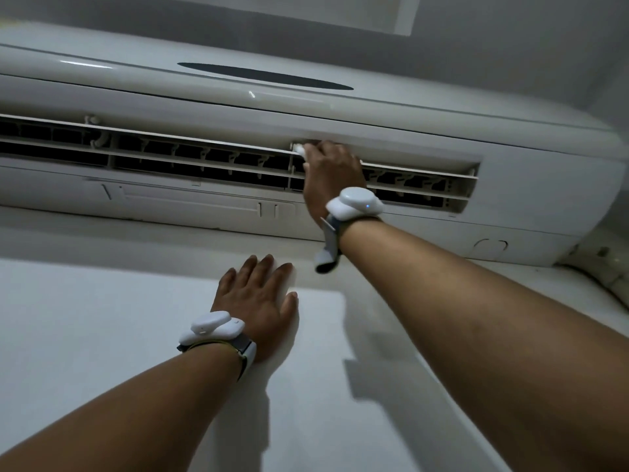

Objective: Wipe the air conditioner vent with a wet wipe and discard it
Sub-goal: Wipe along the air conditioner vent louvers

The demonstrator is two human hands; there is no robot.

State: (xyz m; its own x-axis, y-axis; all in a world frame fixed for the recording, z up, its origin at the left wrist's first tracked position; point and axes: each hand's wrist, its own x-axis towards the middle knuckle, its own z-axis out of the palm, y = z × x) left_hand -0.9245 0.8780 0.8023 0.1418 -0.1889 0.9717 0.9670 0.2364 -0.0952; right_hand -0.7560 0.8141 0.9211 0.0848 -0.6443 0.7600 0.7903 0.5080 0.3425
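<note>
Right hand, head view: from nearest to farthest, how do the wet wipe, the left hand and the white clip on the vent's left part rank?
1. Wet wipe, held at the right hand's fingertips on the vent.
2. Left hand, flat on the wall below the unit.
3. White clip, far to the left on the vent.

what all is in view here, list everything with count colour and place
air conditioner: one, white, high on the wall
vent: one, white slats over dark opening, unit's lower front
dark oval panel: one, black, on the front cover
wet wipe: one, white, at the vent's top slat
wall: one, pale grey, below the unit
wrist devices: two, white, one per wrist
left hand: one, flat on the wall
right hand: one, holding the wet wipe to the vent
</note>
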